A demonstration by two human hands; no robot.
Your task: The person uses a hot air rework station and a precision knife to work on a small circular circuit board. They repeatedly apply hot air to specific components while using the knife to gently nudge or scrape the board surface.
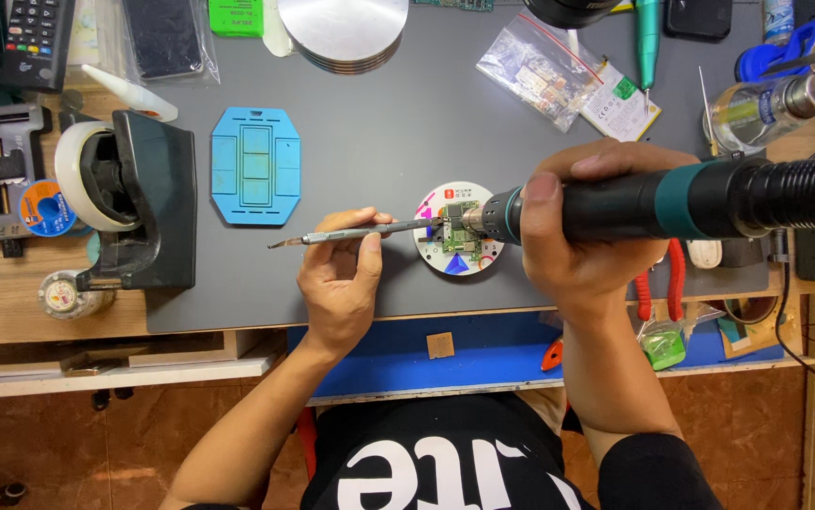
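A: From the head camera, what does the right hand (573, 236) have?

B: It is wrapped around a black and teal hot-air tool (634, 203), fingers closed over the top of the barrel, thumb along the near side. The metal nozzle points left, right at a small green circuit board (459, 227). A ribbed black hose (804, 194) runs off from the tool's back end to the right

A: And the board itself?

B: It lies on a round white holder (457, 247), which sits on the grey mat (379, 142), near the mat's front edge and about in the middle of the scene

A: The left hand (339, 283)?

B: Palm up, fingers curled together and pinched on slim metal tweezers (360, 232), held level. One end reaches right to the board, just beside the nozzle; the other end sticks out to the left past the fingers

A: What lies around?

B: Left of the tweezers, a flat blue pad (256, 165) with rectangular recesses. Further left, a black tape dispenser (138, 203) with a white roll. At the far edge, a stack of round metal discs (343, 33), and to its right a clear bag of small parts (544, 66). Red-handled pliers (662, 283) lie near, just right of the right wrist. Below the mat a blue shelf (407, 354) shows
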